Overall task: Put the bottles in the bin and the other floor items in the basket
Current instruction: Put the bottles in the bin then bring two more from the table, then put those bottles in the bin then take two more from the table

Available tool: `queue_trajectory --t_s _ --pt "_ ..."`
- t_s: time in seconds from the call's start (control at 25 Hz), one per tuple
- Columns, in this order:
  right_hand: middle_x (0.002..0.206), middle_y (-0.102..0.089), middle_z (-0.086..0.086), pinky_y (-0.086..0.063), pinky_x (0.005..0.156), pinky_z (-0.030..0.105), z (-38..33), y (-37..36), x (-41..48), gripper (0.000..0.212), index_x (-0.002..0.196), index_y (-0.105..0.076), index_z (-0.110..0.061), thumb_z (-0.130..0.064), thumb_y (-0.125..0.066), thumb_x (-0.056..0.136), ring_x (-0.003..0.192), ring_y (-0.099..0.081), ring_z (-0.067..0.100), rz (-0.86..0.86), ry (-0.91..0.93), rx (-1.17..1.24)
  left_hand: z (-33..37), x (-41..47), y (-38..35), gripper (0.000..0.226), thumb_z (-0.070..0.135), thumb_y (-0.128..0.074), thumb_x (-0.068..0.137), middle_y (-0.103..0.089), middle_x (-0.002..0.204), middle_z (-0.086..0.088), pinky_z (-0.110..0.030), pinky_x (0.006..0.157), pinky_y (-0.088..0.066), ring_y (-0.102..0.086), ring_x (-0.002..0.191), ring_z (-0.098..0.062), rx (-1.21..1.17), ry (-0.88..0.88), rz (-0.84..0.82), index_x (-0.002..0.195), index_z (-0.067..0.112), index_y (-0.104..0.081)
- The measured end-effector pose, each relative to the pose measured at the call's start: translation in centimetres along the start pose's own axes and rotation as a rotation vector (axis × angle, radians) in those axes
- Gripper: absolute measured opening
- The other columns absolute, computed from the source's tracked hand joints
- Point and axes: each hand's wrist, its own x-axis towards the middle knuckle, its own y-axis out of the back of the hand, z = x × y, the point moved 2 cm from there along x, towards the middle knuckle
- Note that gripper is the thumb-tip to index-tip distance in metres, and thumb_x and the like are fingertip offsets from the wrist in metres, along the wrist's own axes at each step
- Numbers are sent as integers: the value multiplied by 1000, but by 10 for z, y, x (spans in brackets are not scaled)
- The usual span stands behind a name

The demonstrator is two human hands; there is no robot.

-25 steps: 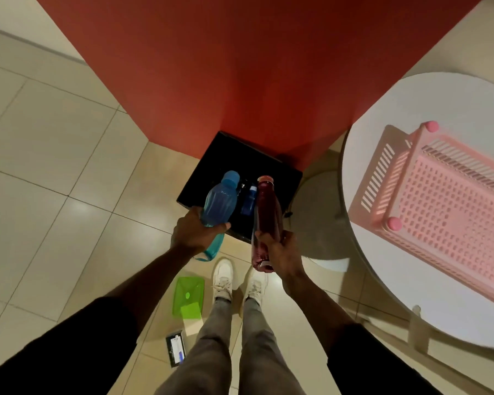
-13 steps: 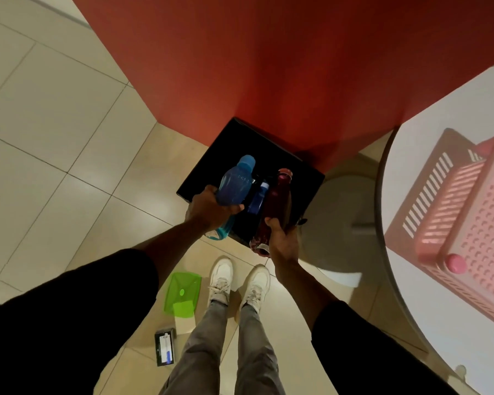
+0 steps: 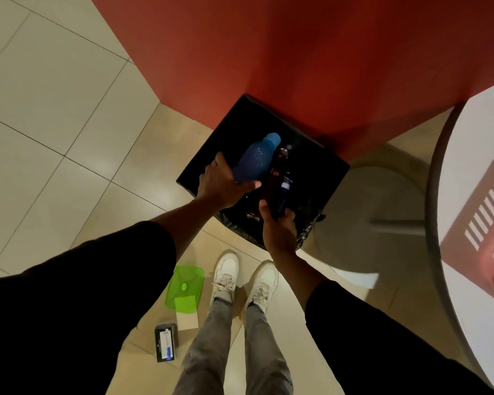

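A black square bin (image 3: 320, 163) lined with a dark bag stands on the floor against the red wall. My left hand (image 3: 223, 183) grips a blue bottle (image 3: 255, 158) by its base, held over the bin's mouth with the cap pointing away. My right hand (image 3: 278, 229) holds a dark red bottle (image 3: 273, 178) by its lower end, lowered into the bin beside a smaller dark blue bottle (image 3: 285, 189). The pink basket (image 3: 485, 223) sits on the white round table (image 3: 474, 138) at the right.
On the floor behind my white shoes (image 3: 244, 277) lie a green lidded container (image 3: 186, 289), a white card (image 3: 187, 319) and a small black box (image 3: 165, 342). The table's grey base (image 3: 377, 201) stands right of the bin. Pale tiles spread to the left.
Both hands have lowered and moved forward with their bottles, from above the bin's near edge down into its opening. The view has shifted, so the basket sits further right.
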Motion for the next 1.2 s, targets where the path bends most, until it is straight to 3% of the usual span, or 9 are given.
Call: queue_trajectory --t_s 0.08,0.16,0.4,0.6,0.72,0.96,1.2 --pt "144 -56 19 -52 102 50 12 6 -9 92 153 -37 -11 -75 -57 90 129 -57 38 9 59 -130 -2 -7 -3 128 77 -81 69 -37 165 -19 -57 122 -37 -38 151 -39 161 -82 12 161 8 -23" --pt "145 -56 15 -52 102 52 18 21 -25 95 151 -40 -12 -80 -54 86 132 -54 35 16 149 -229 -4 -26 -4 129 74 -78 74 -18 174 -18 -51 130 -19 -16 161 -36 301 -229 -28 166 10 -15" --pt "149 -54 8 -44 111 44 15 70 -81 85 154 -40 -15 -73 -52 93 138 -50 27 42 307 -399 6 -106 9 120 66 -67 87 5 176 -19 -44 133 -2 7 163 -33 537 -497 -181 167 4 -3" --pt "150 -56 9 -46 111 41 7 111 -129 90 152 -44 -12 -79 -37 92 136 -55 28 72 384 -565 34 -162 34 118 61 -67 89 7 175 -20 -43 132 6 13 162 -33 579 -575 -216 167 2 -2" --pt "156 -48 7 -43 115 39 5 136 -153 96 154 -38 -15 -87 -25 92 141 -48 27 75 374 -640 53 -185 52 117 61 -67 88 -1 176 -21 -46 133 1 7 163 -34 599 -635 -253 166 -1 -7" --pt "153 -51 8 -43 116 40 9 182 -205 92 152 -40 -13 -84 -28 96 139 -49 26 212 366 -631 84 -222 71 115 67 -53 92 19 173 -21 -48 132 4 19 162 -34 763 -774 -346 166 1 5" --pt "163 -41 9 -29 125 42 41 216 -256 98 158 -35 -12 -86 -24 95 153 -33 26 293 262 -640 114 -256 51 111 66 -48 92 16 174 -19 -48 131 1 18 162 -33 872 -1016 -367 167 2 2"
